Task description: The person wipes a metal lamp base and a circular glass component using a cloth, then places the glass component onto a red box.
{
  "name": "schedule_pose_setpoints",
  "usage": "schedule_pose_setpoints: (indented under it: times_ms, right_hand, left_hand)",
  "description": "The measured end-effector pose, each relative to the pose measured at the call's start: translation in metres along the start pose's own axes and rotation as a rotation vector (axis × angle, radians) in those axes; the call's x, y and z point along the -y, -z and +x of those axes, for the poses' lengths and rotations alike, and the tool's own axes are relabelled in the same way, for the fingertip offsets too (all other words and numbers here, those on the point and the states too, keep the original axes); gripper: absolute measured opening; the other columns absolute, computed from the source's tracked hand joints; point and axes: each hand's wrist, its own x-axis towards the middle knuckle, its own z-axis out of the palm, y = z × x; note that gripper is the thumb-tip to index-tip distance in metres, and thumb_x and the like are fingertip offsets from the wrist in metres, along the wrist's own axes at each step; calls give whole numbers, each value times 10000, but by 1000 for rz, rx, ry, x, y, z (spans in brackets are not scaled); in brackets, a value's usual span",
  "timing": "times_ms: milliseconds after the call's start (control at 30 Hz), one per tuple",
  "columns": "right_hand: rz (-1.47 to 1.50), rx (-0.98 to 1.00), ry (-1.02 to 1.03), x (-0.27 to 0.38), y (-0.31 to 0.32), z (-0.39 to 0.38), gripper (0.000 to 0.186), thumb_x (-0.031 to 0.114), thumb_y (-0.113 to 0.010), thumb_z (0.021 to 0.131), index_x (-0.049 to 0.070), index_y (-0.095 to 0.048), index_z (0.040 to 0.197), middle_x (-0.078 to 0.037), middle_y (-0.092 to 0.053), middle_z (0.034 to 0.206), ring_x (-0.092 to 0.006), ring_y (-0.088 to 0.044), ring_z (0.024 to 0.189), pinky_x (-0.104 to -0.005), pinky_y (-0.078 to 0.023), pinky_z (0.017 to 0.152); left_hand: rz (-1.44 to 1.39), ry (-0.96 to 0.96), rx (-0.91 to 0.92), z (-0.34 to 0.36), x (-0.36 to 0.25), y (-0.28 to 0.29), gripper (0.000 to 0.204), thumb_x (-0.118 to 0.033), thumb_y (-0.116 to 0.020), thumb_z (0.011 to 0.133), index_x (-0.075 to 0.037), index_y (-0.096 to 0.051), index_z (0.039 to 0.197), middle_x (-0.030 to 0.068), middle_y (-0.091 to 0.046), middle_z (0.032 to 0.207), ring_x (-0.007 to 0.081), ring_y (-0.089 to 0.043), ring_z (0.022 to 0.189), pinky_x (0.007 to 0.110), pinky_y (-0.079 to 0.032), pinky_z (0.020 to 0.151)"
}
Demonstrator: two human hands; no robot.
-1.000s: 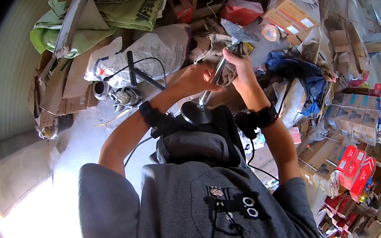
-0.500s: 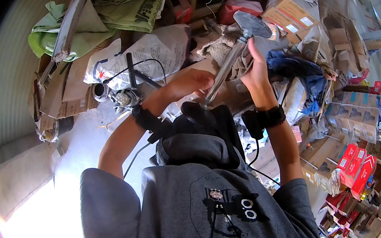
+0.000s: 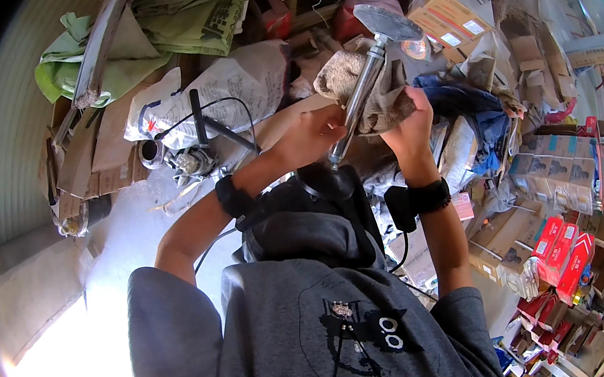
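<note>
The left hand's grip (image 3: 316, 132) closes on the near half of a tilted, disc-ended chrome rod (image 3: 360, 93) at centre, the right hand's grip (image 3: 409, 122) clasps a brown rag (image 3: 389, 98) bunched behind it, and steadying the rod should help the rag press evenly.

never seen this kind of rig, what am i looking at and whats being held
This is a person working bare-handed. A wide camera worn on the head looks down, so straight edges bend and the grey sweatshirt below is the wearer's own. The right hand holds a brown cloth behind a metal rod with a round disc at each end. The left hand is at the rod, its grip partly hidden. Around lie a white sack, green sheets and red boxes.
</note>
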Motion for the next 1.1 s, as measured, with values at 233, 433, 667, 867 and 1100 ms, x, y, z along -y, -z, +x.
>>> schedule_pose_setpoints:
  times_ms: [233, 433, 667, 867, 1100]
  right_hand:
    - [-286, -49, 131, -5, -25, 3, 345, 208, -431, 879, -2, -457, 1152, -117, -532, 1115, -245, -509, 1034, -372, -379, 912]
    - [-355, -76, 76, 4, -34, 17, 431, 297, -395, 896, -31, -441, 1172, -133, -511, 1132, -231, -490, 1045, -353, -357, 923]
    - [-451, 112, 144, -12, -49, 11, 548, 378, -277, 923, -76, -403, 1203, -165, -447, 1230, -225, -401, 1160, -335, -294, 970]
    - [-347, 114, 204, -18, -55, 4, 579, 417, -289, 920, -82, -390, 1196, -169, -449, 1227, -245, -409, 1159, -351, -298, 982]
    - [-332, -117, 106, -21, -32, 0, 375, 270, -476, 889, -6, -462, 1144, -90, -563, 1008, -184, -563, 894, -308, -447, 787]
  left_hand:
    - [3, -160, -40, -1, -14, -1, 205, -121, -588, 766, -12, -521, 926, 143, -597, 741, 265, -602, 683, 345, -458, 613]
    - [-48, -154, -40, -2, -22, -7, 192, -48, -579, 776, 10, -498, 940, 88, -550, 776, 153, -546, 705, 292, -441, 617]
    - [-74, -96, -64, -5, -22, -15, 193, -84, -587, 776, -6, -509, 934, 109, -565, 740, 184, -565, 682, 296, -445, 616]
    - [-114, -147, -91, -4, -20, -16, 191, -79, -586, 771, -3, -513, 930, 101, -568, 709, 175, -564, 653, 290, -445, 597]
    - [-379, 3, -43, 3, -20, -14, 170, -105, -578, 801, 3, -536, 925, 50, -563, 731, 109, -506, 635, 263, -418, 564]
